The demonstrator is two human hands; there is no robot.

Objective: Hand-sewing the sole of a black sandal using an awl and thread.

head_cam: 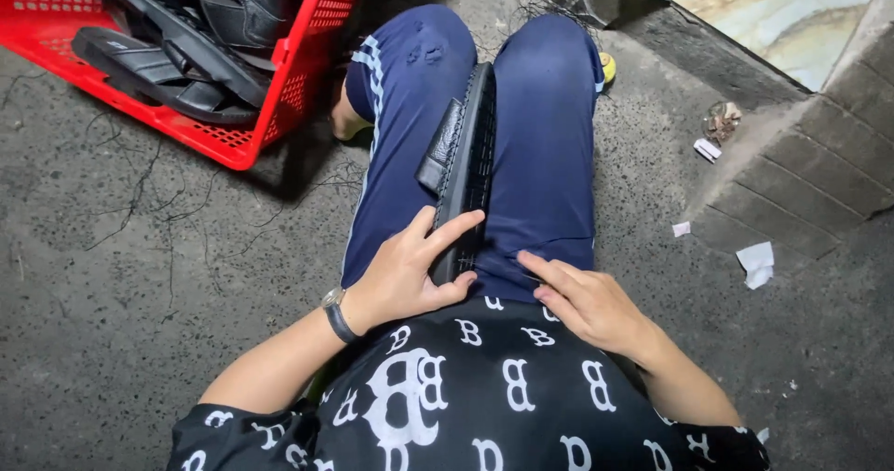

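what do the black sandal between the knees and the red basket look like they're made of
Black sandal: likely rubber sole, matte with ridged tread; its strap looks like grained leather or imitation. The left hand holds it. Red basket: moulded plastic, glossy, with lattice walls.

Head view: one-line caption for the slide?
Left hand grips black sandal clamped between knees; right hand at its heel end.

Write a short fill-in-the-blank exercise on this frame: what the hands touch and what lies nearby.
1. The left hand grips a black sandal held on edge between the person's ____.
2. The right hand rests on the right thigh, ____ the sandal.
3. The basket holding more black sandals is ____ in colour.
4. A ____ is worn on the left wrist.

Missing words: knees; beside; red; watch
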